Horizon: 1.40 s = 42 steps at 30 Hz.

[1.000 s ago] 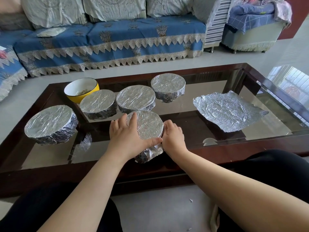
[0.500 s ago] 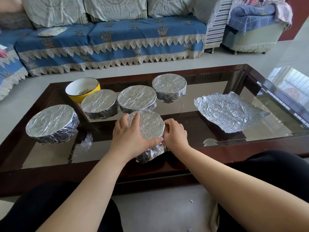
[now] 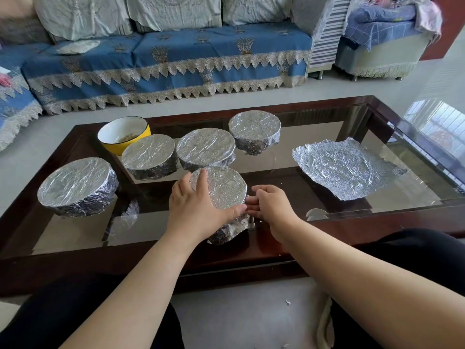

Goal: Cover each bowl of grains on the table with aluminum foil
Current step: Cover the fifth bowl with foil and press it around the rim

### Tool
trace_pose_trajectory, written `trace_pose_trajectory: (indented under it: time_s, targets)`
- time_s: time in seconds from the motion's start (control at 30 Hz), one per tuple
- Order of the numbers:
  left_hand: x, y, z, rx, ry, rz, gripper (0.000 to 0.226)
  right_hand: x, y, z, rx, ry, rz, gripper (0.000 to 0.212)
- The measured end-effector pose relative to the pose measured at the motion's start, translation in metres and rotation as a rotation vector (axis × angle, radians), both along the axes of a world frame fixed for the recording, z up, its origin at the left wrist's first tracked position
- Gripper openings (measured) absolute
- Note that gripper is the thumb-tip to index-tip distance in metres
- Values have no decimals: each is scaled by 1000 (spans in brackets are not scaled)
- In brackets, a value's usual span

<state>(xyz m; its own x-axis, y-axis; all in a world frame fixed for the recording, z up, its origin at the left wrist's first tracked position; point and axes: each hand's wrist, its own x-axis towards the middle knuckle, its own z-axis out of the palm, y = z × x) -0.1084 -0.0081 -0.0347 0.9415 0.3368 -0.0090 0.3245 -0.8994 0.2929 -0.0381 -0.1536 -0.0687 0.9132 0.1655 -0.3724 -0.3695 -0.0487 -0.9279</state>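
Head view: five bowls on the glass-topped table point(image 3: 289, 157) already wear foil. There is a large one at about 9 o'clock point(image 3: 75, 187), two side by side near the centre point(image 3: 148, 154) and point(image 3: 205, 147), one behind them toward 1 o'clock point(image 3: 254, 131), and the nearest one point(image 3: 221, 190) at 6 o'clock, under the hands. Only the yellow bowl point(image 3: 123, 134) at 11 o'clock stands uncovered, white inside, with a little grain showing at the bottom. A loose sheet of foil point(image 3: 344, 167) lies flat and wrinkled at 3 o'clock, well apart from the yellow bowl — by my reckoning it is meant for that last bowl.

So the job looks nearly done: five covered, one left, and the nearest bowl getting its final pressing.

The left hand point(image 3: 198, 205) grasps this nearest bowl, fingers spread over the foil top and its left edge, thumb hooked along the near rim. The right hand point(image 3: 270, 206) sits just beside the bowl's right side, fingers relaxed and held together, their tips at or nearly at the foil — it holds nothing.

The foil on this bowl is drawn flat across the top with fine creases; its skirt bunches and juts out at the near lower side, less tidy than on the others. There it probably needs more tucking.
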Motion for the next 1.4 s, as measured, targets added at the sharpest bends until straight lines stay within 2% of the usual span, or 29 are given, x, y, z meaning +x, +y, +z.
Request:
trace_pose_trajectory:
  time_s: [0.1,0.23,0.33,0.43,0.53,0.63,0.7,0.77,0.83,0.93,1.0,1.13,1.23,1.4]
  targets:
    - [0,-2,-1,0,-5,13,124,-17,2,-3,-103,-180,76,36]
    - [0,-6,1,-4,-8,42,125,-22,4,-1,-73,-241,128,35]
    - [-2,-6,5,-35,13,47,128,-20,3,-1,-122,-349,155,53]
    - [-6,-1,13,-113,80,37,129,-21,-2,-1,-46,-317,222,43]
    - [-14,4,21,-190,105,29,124,-18,-7,-7,24,-307,160,36]
    - [-23,6,25,-201,94,19,117,-18,-11,-8,-97,-400,124,37]
    - [-26,5,26,-112,109,5,120,-22,-12,-10,-144,-442,153,33]
    - [-25,6,25,31,121,-20,123,-26,-12,-8,-140,-446,160,27]
    - [-20,12,23,95,110,-75,128,-30,-13,-4,-79,-453,164,21]
    - [-9,23,17,23,141,-206,136,-35,-14,4,-8,-469,188,34]
    - [-5,27,13,-70,176,-258,140,-34,-14,1,-11,-479,208,32]
    - [-7,24,9,-120,173,-238,155,-27,-10,-14,-45,-428,149,21]
    - [-9,18,12,-137,161,-195,147,-20,-9,-20,-134,-404,90,13]
    - [-10,10,9,-134,118,-161,136,-17,-3,-23,-140,-335,3,19]
